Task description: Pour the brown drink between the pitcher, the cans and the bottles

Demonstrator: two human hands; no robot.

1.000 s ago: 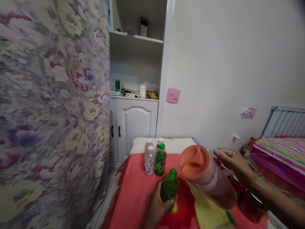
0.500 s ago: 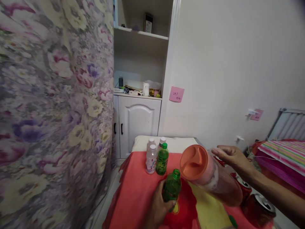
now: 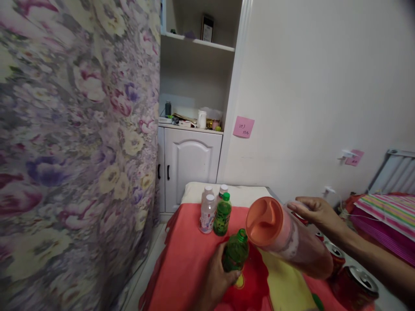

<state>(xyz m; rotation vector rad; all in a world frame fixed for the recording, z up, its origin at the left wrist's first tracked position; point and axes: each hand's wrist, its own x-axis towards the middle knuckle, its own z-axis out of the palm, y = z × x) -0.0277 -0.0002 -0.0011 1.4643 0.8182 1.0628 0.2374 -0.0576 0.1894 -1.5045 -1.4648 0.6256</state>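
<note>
My left hand (image 3: 215, 276) is wrapped round a green plastic bottle (image 3: 236, 254), uncapped and slightly tilted, above a red scalloped tray (image 3: 256, 285). My right hand (image 3: 313, 207) grips a clear pitcher (image 3: 304, 250) with an orange lid (image 3: 264, 221); its handle is mostly hidden by the fingers. The pitcher lies tipped toward the left, its lid close beside the bottle's open mouth. Reddish-brown liquid and some froth show inside it. Whether liquid is flowing into the bottle I cannot tell.
Behind the left hand stand a capped green bottle (image 3: 222, 214) and several clear bottles with white caps (image 3: 208, 214). Red drink cans (image 3: 355, 287) are at the right, under the pitcher. A floral curtain (image 3: 81, 151) hangs at the left; a white cabinet (image 3: 193, 166) is behind the table.
The view has shifted slightly. Both hands keep their holds, and the pitcher and the bottle stay in nearly the same positions relative to each other.
</note>
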